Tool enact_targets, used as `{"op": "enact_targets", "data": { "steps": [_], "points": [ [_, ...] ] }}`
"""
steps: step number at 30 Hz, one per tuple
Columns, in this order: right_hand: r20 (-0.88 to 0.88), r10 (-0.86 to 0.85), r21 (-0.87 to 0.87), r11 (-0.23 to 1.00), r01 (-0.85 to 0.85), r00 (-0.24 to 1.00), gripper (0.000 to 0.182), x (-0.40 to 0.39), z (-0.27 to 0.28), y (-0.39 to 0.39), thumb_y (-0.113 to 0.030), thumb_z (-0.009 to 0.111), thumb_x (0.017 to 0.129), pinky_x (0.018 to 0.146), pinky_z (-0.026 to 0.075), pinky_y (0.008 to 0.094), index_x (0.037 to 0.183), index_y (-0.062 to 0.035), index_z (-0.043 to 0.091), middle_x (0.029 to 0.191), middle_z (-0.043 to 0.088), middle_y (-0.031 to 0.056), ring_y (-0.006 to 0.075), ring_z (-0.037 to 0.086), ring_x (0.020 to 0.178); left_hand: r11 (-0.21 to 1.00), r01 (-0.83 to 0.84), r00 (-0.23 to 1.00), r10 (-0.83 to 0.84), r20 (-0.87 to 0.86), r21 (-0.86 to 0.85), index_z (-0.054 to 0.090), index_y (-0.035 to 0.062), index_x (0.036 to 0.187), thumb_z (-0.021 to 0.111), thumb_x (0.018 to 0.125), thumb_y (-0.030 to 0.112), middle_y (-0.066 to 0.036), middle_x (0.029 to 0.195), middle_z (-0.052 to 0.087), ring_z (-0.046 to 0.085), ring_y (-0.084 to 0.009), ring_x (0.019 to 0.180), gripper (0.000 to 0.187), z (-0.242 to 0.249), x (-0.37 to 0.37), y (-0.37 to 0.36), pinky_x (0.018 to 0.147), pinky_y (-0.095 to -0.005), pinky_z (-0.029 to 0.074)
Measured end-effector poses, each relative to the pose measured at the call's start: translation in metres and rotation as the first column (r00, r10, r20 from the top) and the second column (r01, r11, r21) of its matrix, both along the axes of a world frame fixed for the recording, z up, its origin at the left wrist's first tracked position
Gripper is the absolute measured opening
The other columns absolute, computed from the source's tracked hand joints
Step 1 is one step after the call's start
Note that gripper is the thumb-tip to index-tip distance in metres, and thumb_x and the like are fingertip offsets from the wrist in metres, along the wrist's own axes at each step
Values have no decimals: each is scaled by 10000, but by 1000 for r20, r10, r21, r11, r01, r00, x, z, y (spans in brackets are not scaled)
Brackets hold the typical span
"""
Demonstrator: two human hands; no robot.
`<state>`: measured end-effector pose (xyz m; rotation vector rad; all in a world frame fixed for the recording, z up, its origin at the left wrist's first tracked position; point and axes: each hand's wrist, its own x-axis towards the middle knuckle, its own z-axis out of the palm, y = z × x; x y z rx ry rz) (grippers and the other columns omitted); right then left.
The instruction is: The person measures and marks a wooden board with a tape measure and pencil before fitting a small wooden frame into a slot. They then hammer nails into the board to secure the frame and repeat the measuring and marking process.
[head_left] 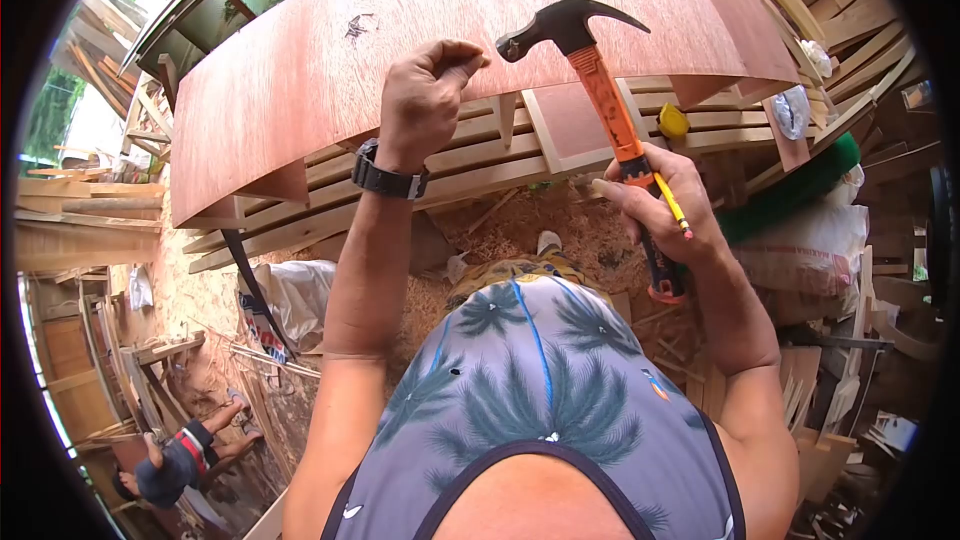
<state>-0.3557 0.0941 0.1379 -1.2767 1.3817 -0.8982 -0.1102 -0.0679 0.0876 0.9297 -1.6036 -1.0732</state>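
Observation:
My right hand (672,202) grips a claw hammer (603,90) by its orange and black handle, the black head raised near the plywood. A yellow pencil (671,202) is tucked between the same hand's fingers. My left hand (425,95), with a black watch on the wrist, is closed in a pinch over the plywood sheet (270,90). Whatever its fingertips hold, if anything, is too small to make out. On the reddish sheet, beyond that hand, lies a small pile of dark nails (357,26).
Wooden slats (465,155) run beneath the plywood's near edge, with a yellow tape measure (673,121) on them. A green roll (795,190) and a white sack (800,250) are at right. Wood shavings cover the ground. Another person (180,460) is at lower left.

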Motion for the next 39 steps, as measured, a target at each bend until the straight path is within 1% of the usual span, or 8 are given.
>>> {"op": "enact_targets", "data": {
  "steps": [1, 3, 8, 10, 13, 19, 28, 39],
  "points": [
    [-4, 7, 4, 1000, -7, 1000, 185, -2, -1, 0, -154, 735, 911, 460, 411, 223, 909, -19, 609, 665, 561, -15, 51, 522, 502, 1000, -4, 1000, 4, 4, -1, 737, -39, 1027, 675, 955, 47, -85, 917, 758, 688, -114, 855, 128, 0, -2, -1, 784, -263, 557],
    [-6, 5, 2, 1000, -5, 1000, 189, -4, 1, -1, -154, 737, 908, 460, 411, 224, 910, -15, 609, 662, 564, -15, 51, 521, 499, 996, -94, 953, 88, 289, 8, 737, -43, 1030, 698, 951, 66, -61, 927, 746, 675, -101, 842, 140, 4, -6, -1, 779, -242, 540],
    [-30, -4, -17, 1000, 4, 1000, 202, -13, -1, -3, -157, 745, 901, 457, 408, 228, 917, -5, 612, 649, 567, -13, 52, 523, 492, 987, -55, 992, 37, 119, 148, 757, -8, 995, 718, 937, 91, -31, 892, 720, 641, -104, 774, 121, -14, -15, -2, 728, -259, 523],
    [-51, 22, -12, 1000, -23, 998, 204, -17, 1, -4, -157, 743, 900, 457, 410, 227, 924, -1, 613, 647, 568, -6, 52, 531, 496, 990, -32, 924, 82, 374, -137, 755, 0, 1006, 718, 926, 87, -65, 945, 708, 651, -146, 873, 123, -17, -13, -6, 800, -290, 533],
    [-33, 51, 10, 999, -51, 998, 197, -22, 1, -5, -148, 729, 907, 466, 419, 226, 940, 8, 612, 643, 566, 0, 60, 546, 507, 952, -19, 884, 158, 440, -304, 752, 5, 1003, 715, 921, 93, -101, 998, 677, 635, -195, 979, 126, -24, -15, -8, 860, -316, 525],
    [24, 79, -44, 996, -78, 997, 192, -26, -5, -8, -120, 707, 909, 482, 458, 251, 974, 32, 610, 688, 589, 28, 81, 564, 507, 953, -27, 832, 189, 522, -301, 744, -3, 940, 709, 918, 119, -115, 1020, 672, 600, -251, 1029, 129, -16, -17, -5, 900, -353, 499],
    [-257, 62, -172, 979, -109, 964, 204, -34, -5, -11, -110, 742, 846, 660, 493, 334, 931, 28, 618, 728, 584, 111, 186, 582, 670, 953, -2, 826, 173, 536, -304, 739, -14, 925, 693, 906, 107, -126, 1013, 685, 589, -277, 1040, 131, -15, -17, -4, 915, -384, 481],
    [-318, 45, -218, 969, -119, 947, 214, -29, -3, -11, -128, 746, 852, 636, 473, 330, 917, 26, 613, 727, 568, 110, 177, 557, 662, 950, -24, 839, 187, 510, -310, 742, -12, 932, 691, 902, 98, -115, 1005, 690, 603, -270, 1010, 125, -19, -20, -5, 902, -376, 486]
  ]
}}
